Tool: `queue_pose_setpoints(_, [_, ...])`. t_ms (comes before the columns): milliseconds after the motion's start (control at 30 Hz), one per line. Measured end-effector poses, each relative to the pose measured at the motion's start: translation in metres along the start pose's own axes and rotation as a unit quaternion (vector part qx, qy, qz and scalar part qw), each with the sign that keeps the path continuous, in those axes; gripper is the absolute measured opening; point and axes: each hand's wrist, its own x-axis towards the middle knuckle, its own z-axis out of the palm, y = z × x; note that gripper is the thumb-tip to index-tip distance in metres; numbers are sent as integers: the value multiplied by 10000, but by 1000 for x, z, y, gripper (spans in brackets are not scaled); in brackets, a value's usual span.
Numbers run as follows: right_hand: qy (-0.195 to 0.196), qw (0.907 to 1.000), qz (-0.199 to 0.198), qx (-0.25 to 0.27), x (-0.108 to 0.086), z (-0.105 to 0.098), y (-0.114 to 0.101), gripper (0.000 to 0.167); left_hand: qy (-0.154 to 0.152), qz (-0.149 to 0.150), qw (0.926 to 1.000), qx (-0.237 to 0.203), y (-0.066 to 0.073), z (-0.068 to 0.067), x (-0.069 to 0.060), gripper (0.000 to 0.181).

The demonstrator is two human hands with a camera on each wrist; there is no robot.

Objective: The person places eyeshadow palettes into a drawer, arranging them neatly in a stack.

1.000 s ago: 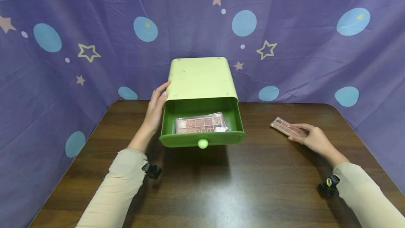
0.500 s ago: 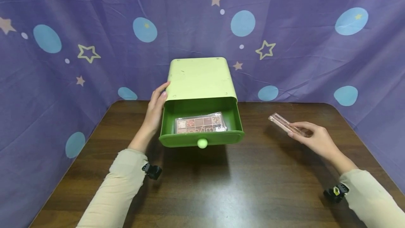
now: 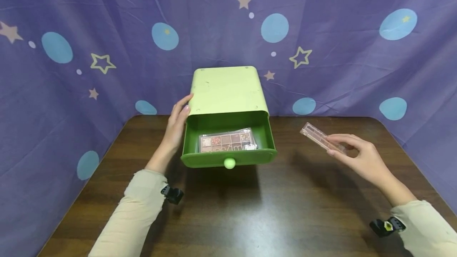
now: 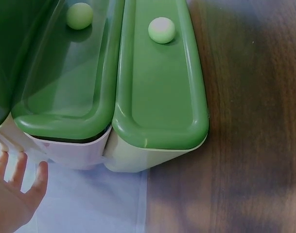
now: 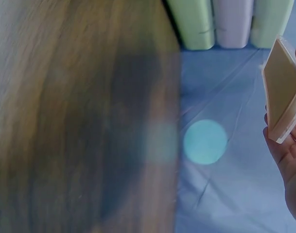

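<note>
A light green drawer unit stands at the back of the table with its green top drawer pulled out. Inside that drawer lies a clear-lidded eyeshadow palette, with the edge of another clear case showing beneath it. My left hand touches the unit's left side with fingers extended. To the right of the unit, my right hand pinches a similar eyeshadow palette by its near end and holds it tilted above the table. In the right wrist view the held palette shows its plain tan back.
Two lower drawers with round knobs, a middle drawer and a bottom drawer, are closed in the left wrist view. Behind the brown wooden table hangs a purple curtain with stars and blue spots.
My right hand has lifted the eyeshadow palette off the table, tilting it as it rises. The left hand stays on the unit's side, and the drawer has not moved.
</note>
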Motion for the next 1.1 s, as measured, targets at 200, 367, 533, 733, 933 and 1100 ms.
queue_pose_setpoints(200, [49, 9982, -584, 124, 6, -1, -17, 48, -13, 118, 9999, 35, 2, -1, 4, 49])
queue_pose_setpoints(367, [31, 9945, -989, 332, 13, 2, -35, 50, 14, 154, 9999, 13, 1, -2, 3, 49])
queue_pose_setpoints(533, [112, 9864, -1494, 682, 19, 6, -54, 44, -37, 121, 9999, -100, -1, 1, 0, 50])
queue_pose_setpoints(733, [180, 9790, -1792, 954, 29, 15, -84, 38, -64, 139, 9998, -143, 0, 3, -1, 50])
queue_pose_setpoints(933, [46, 9740, -1902, 1231, 38, 28, -100, 39, -56, 93, 9999, -116, 0, 3, -3, 51])
queue_pose_setpoints(1100, [-139, 9709, -1917, 1432, 46, 39, -105, 40, -2, 112, 9999, -111, 1, 3, -4, 51])
